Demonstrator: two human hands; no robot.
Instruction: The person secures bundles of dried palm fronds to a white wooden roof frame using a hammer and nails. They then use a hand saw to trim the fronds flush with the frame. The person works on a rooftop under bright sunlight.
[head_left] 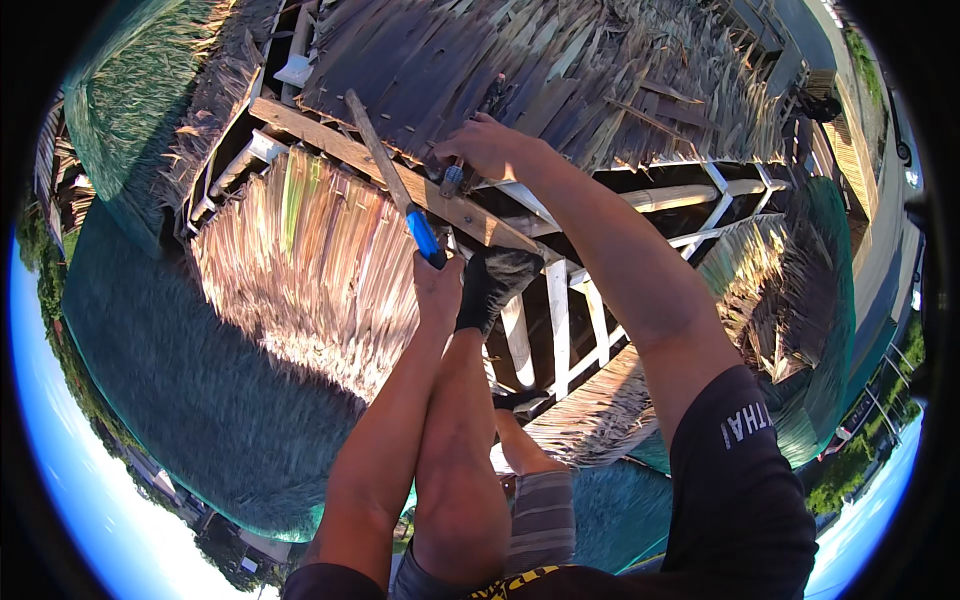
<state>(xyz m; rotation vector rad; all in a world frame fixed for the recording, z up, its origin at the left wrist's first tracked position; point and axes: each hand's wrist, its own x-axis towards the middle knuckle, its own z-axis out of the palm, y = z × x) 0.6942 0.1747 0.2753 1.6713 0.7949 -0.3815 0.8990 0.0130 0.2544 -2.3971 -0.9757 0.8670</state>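
Note:
My left hand is closed round the blue and black handle of a long, narrow, brownish blade, which looks like a machete. The blade points up and to the left, passing over a wooden plank. Above the plank, my right hand has its fingers bent; whatever is in them is hidden. Just below those fingers a small round grey piece shows at the plank. A dark, thin object lies beyond the hand on the dark thatch. My foot in a black shoe braces by the plank's lower end.
Lighter thatch covers the roof at left. Open gaps lie between white-grey beams and a round pole to the right. Green netting drapes the roof edges. My other foot stands lower in the frame.

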